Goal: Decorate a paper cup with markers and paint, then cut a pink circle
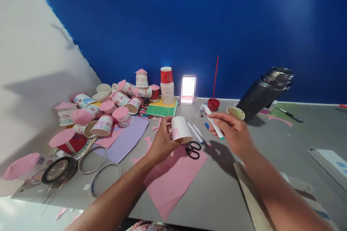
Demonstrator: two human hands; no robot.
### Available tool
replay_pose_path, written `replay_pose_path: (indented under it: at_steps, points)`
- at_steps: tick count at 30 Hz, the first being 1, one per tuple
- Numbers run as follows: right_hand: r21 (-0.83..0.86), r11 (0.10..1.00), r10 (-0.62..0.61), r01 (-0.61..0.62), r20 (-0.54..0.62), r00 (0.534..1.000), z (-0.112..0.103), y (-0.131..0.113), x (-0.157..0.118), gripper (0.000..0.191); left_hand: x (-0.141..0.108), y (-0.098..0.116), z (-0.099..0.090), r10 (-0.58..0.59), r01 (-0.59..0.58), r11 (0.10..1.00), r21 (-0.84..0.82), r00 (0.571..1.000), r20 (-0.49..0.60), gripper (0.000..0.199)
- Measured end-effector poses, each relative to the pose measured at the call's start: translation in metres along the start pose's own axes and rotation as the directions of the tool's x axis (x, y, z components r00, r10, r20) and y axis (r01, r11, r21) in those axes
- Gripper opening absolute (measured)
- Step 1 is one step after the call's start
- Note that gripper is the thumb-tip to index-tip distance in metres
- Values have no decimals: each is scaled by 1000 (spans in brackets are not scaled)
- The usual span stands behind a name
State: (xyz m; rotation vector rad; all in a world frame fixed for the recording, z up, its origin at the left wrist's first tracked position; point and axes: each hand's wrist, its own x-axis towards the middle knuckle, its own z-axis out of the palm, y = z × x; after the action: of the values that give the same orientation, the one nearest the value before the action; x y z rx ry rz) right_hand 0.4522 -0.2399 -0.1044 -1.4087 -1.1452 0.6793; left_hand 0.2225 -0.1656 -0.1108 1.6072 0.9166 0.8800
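Note:
My left hand (pixel 164 139) is closed around a white paper cup (pixel 182 130), tilted on its side with a pink drawn patch near my fingers. In my right hand (pixel 235 130) is a white marker (pixel 214 122) with a green lower end, held apart from the cup. Two more markers (pixel 199 134) lie between the hands, and a small blue cap (pixel 207 126) rests close to my right fingers. Below the cup are black-handled scissors (pixel 193 150), partly over a pink paper sheet (pixel 176 177).
Decorated cups with pink paper tops (pixel 103 125) crowd the left side. A cup stack (pixel 167 92) stands on a green-and-yellow pad (pixel 162 110). Tape rolls (pixel 106 178) lie at front left. A dark flask (pixel 261 95) leans at right, near a red pot with a stick (pixel 213 104).

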Motion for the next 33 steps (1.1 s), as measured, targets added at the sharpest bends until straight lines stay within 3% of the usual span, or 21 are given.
replay_pose_path:
  at_steps: [3, 6, 8, 10, 12, 15, 18, 21, 25, 28, 33]
  points:
    - [195, 980, -53, 37, 80, 995, -4, -2, -3, 31, -3, 5, -4, 69, -76, 992, 102, 995, 74, 74]
    - [267, 960, -149, 83, 236, 960, -1, -7, -8, 54, -6, 3, -6, 159, -182, 962, 204, 979, 126, 74]
    - [165, 976, -178, 141, 230, 957, 5, -11, -12, 59, -7, -2, -7, 218, -258, 932, 254, 960, 175, 71]
    - [-65, 970, -227, 234, 104, 968, 13, -12, -16, 43, -7, -8, -8, 273, -337, 894, 294, 932, 236, 66]
    - [-284, 910, -314, 303, 10, 950, 20, -9, -18, 29, -6, -15, -10, 309, -395, 861, 321, 907, 287, 64]
    - [-451, 824, -357, 344, 58, 932, 20, 1, -14, 25, -3, -25, -16, 318, -423, 843, 331, 890, 327, 72]
    - [-604, 700, -323, 382, 209, 923, 11, 16, -3, 32, 1, -32, -23, 275, -384, 864, 326, 902, 333, 83]
    - [-755, 539, -156, 374, 346, 925, 0, 29, 9, 42, 1, -32, -30, 184, -310, 891, 333, 914, 361, 91]
    - [-833, 423, 45, 357, 413, 910, -6, 36, 16, 47, -9, -21, -36, 61, -203, 929, 310, 909, 413, 95]
    - [-879, 340, 132, 334, 397, 909, -4, 32, 14, 46, -17, -13, -33, 47, -193, 942, 273, 886, 461, 86]
    - [-947, 239, 91, 216, 243, 966, 6, 19, 6, 29, -23, -9, -28, 94, -251, 919, 304, 888, 450, 72]
